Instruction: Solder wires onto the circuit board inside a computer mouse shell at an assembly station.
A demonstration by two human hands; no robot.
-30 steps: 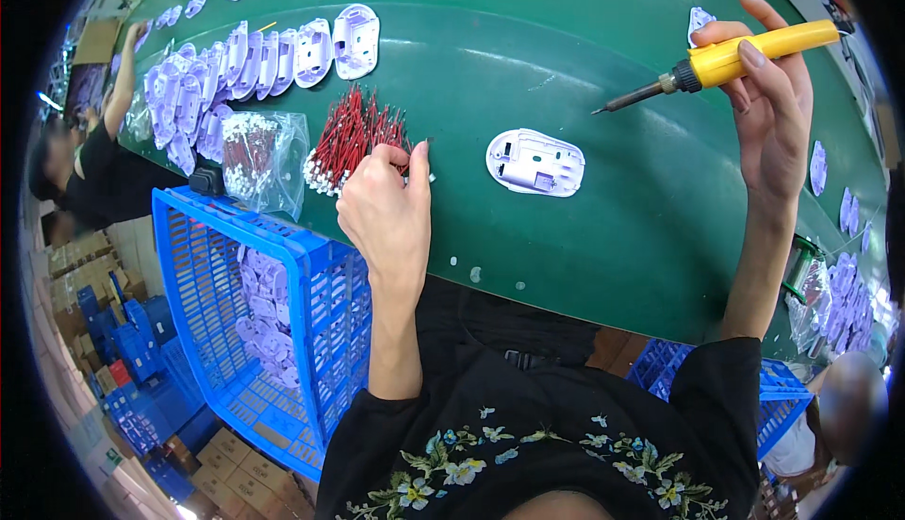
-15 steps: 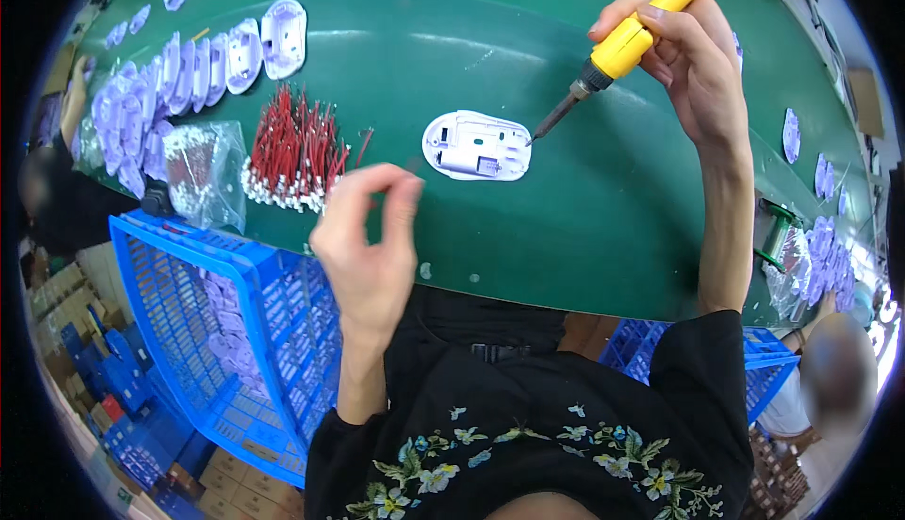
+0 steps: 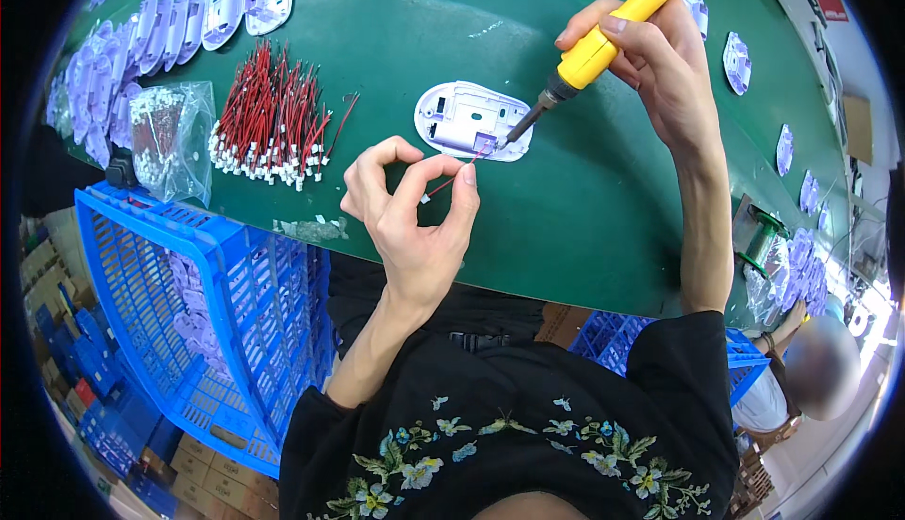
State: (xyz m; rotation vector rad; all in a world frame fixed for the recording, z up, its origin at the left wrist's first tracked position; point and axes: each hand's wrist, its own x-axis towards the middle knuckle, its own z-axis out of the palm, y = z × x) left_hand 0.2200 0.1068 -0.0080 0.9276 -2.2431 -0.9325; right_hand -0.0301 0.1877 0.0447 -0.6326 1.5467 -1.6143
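Observation:
A white-lilac oval plastic shell lies with its inner side up on the green table. My left hand is just in front of it, thumb and forefinger pinching a thin red wire lead with a small white connector. The lead's far end reaches the shell's near right part. My right hand grips a yellow-handled soldering iron from above right. Its dark tip slants down to the shell's right end, close by the wire end; whether they touch I cannot tell.
Left of the shell lies a pile of red and black wire leads, beside a clear bag of leads. Several more shells stand at the far left. A blue crate stands below the left edge. At right are a green solder spool and another person.
My left hand has moved right to the shell, bringing a wire lead from near the pile. The iron's tip has come down and left over the shell's right end.

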